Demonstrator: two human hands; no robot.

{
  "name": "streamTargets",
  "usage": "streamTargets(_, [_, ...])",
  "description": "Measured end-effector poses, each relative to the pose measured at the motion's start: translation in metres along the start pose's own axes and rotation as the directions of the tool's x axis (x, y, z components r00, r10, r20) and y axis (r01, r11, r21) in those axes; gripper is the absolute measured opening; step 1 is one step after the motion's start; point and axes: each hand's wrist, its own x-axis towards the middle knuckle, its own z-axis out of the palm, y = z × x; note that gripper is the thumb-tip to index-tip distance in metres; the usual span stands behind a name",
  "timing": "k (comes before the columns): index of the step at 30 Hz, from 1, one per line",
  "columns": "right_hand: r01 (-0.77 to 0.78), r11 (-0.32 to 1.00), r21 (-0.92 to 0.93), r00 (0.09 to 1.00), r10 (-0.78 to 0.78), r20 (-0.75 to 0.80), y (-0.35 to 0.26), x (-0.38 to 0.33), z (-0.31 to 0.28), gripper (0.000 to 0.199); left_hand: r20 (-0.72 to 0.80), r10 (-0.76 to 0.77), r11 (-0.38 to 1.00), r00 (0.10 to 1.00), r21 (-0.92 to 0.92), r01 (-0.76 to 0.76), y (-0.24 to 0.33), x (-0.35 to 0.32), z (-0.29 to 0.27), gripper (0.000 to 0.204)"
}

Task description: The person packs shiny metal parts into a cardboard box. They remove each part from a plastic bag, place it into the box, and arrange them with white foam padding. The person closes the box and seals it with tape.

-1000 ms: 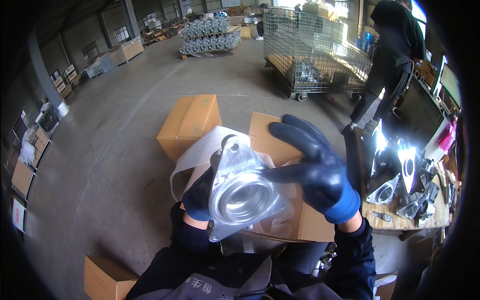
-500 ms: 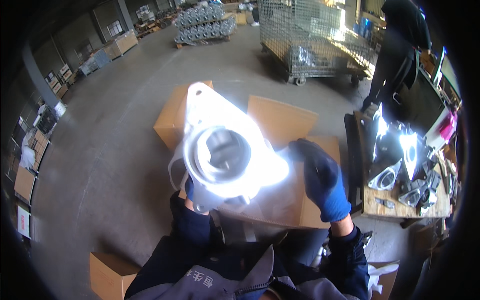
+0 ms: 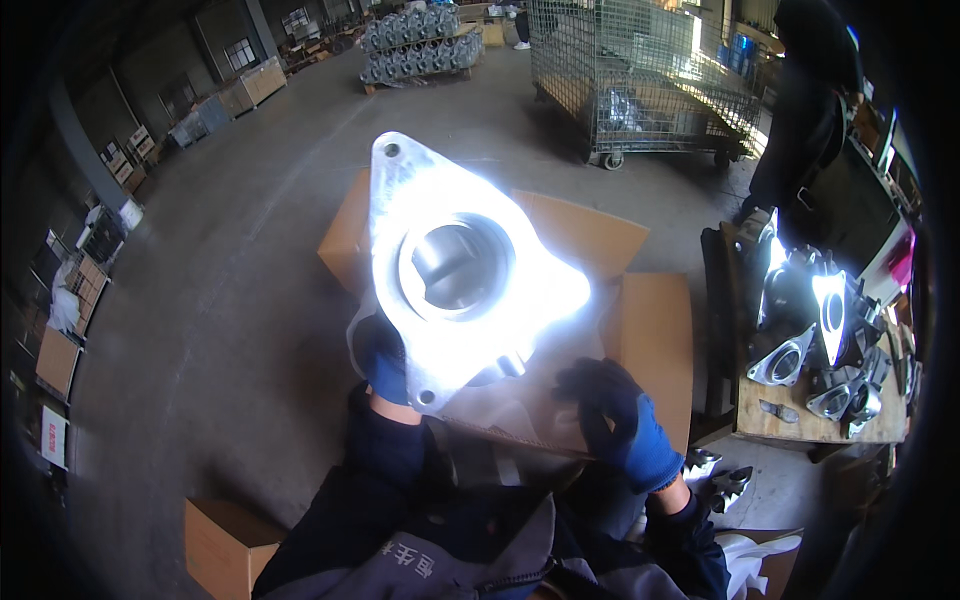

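A bright metal casting (image 3: pixel 405 220) with a three-cornered flange and a round bore is held up above an open cardboard box (image 3: pixel 655 345). My left hand (image 3: pixel 385 360), in a blue glove, grips it from below and behind, so most of its fingers are hidden. My right hand (image 3: pixel 615 420), in a blue glove with dark coated fingers, is apart from the casting, low over the box's near right side. Its fingers are loosely bent and parted, with nothing seen in them. Glare washes out the casting's right corner.
To the right, a wooden bench (image 3: pixel 750 410) bears several similar metal castings (image 3: pixel 785 355). A person (image 3: pixel 800 120) stands behind it. A wire cage cart (image 3: pixel 650 120) is at the back, beside stacked metal parts (image 3: pixel 420 50). Another cardboard box (image 3: pixel 215 545) sits at lower left.
My right hand has come away from the casting's right corner, moving down toward me. The casting has turned so its flange faces me more squarely, still in my left hand.
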Motion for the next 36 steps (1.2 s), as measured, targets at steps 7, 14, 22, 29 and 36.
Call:
streamTargets(7, [-0.088, 0.989, 0.117, 0.995, 0.092, -0.032, -0.013, -0.006, 0.002, 0.028, 0.053, -0.140, 0.866, 0.989, -0.477, 0.148, -0.018, -0.017, 0.002, 0.085])
streamTargets(14, [-0.092, 0.990, 0.103, 0.992, 0.100, -0.076, -0.012, -0.011, 0.011, 0.026, 0.322, -0.233, 0.724, 0.918, -0.573, 0.384, -0.022, 0.052, 0.077, 0.093])
streamTargets(22, [-0.144, 0.974, 0.176, 0.987, 0.155, -0.052, -0.009, -0.016, 0.022, 0.026, 0.162, -0.154, 0.912, 0.975, -0.356, 0.203, -0.014, 0.041, 0.073, 0.089])
streamTargets(29, [-0.176, 0.966, 0.190, 0.980, 0.189, -0.056, -0.011, -0.019, 0.022, 0.026, -0.154, -0.122, 0.992, 0.981, 0.020, 0.126, -0.044, -0.026, 0.018, 0.086])
streamTargets(36, [-0.473, 0.840, 0.266, 0.874, 0.485, 0.026, -0.005, -0.053, 0.022, 0.028, -0.278, -0.171, 0.965, 0.945, 0.145, 0.218, -0.072, -0.057, -0.003, 0.083])
